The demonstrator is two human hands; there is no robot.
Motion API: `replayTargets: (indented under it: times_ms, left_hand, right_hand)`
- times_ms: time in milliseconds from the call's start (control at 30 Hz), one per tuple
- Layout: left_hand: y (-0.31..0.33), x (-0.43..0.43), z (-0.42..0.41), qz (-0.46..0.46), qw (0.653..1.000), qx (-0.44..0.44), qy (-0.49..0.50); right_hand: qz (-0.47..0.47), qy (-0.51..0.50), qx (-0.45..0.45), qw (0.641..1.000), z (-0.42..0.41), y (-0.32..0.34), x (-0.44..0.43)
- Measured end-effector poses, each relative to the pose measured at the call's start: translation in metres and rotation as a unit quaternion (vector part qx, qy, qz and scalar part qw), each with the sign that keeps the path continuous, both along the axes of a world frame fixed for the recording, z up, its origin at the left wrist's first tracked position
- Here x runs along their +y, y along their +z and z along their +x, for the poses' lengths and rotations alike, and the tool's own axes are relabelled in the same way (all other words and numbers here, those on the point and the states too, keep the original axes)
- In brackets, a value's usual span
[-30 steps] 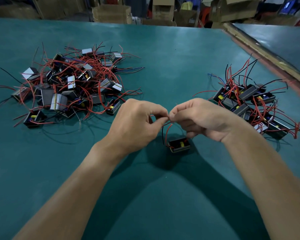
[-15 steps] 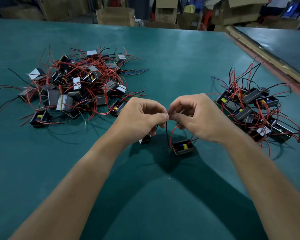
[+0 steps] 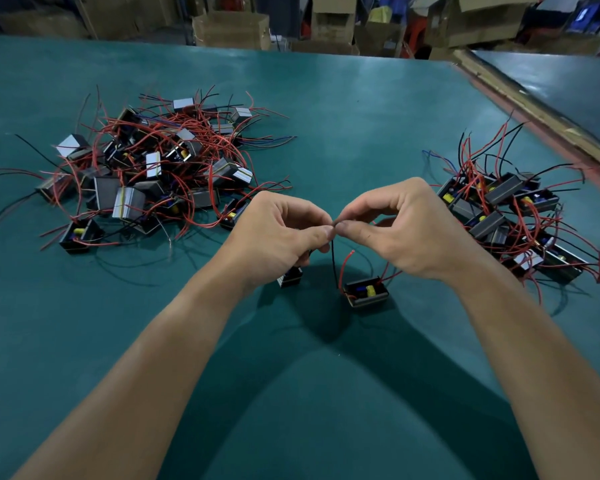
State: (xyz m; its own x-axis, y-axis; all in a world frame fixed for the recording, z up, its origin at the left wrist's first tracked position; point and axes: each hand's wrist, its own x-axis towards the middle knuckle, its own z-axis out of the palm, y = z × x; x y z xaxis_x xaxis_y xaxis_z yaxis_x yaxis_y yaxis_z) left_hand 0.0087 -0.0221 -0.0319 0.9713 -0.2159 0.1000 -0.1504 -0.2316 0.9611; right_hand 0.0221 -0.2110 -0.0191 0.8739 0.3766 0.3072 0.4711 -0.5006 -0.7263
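Observation:
My left hand (image 3: 281, 237) and my right hand (image 3: 406, 230) meet fingertip to fingertip above the green table (image 3: 326, 375), both pinching the end of a thin black wire (image 3: 334, 265). That wire runs down to a small black module (image 3: 367, 292) with a yellow part and red leads, sitting on the table below my right hand. A second small black module (image 3: 291, 276) peeks out under my left hand; whether its wire is in the pinch I cannot tell.
A big heap of similar modules with red and black wires (image 3: 153, 174) lies at the left. A smaller pile (image 3: 506, 216) lies at the right, near the table's right edge (image 3: 534, 133). Cardboard boxes (image 3: 232, 29) stand beyond the far edge.
Both hands have stayed together on the wire ends. A second module has come into view under my left hand, and the fingertips have tightened into a pinch.

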Motion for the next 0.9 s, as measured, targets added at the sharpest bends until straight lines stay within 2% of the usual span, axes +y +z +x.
replayTargets:
  times_ms: [367,567,767,900]
  left_hand:
    - [-0.0043,0.0004,0.0006,0.090,0.993,-0.075,0.006]
    - [-0.0047,-0.0021,-0.0025,0.104,0.987,-0.121,0.017]
    - [-0.0035,-0.0019,-0.0032,0.100,0.988,-0.117,0.003]
    - [-0.0040,-0.0037,-0.0002,0.089,0.994,-0.069,0.016]
  right_hand:
    - [0.000,-0.015,0.011,1.000,0.0023,-0.0058,0.0032]
    - [0.069,-0.048,0.057,0.995,0.0028,-0.0072,0.0055]
    - [0.095,-0.035,0.044,0.994,0.0027,-0.0079,0.0081]
    - [0.101,-0.030,0.011,0.994,0.0033,-0.0098,0.0084]
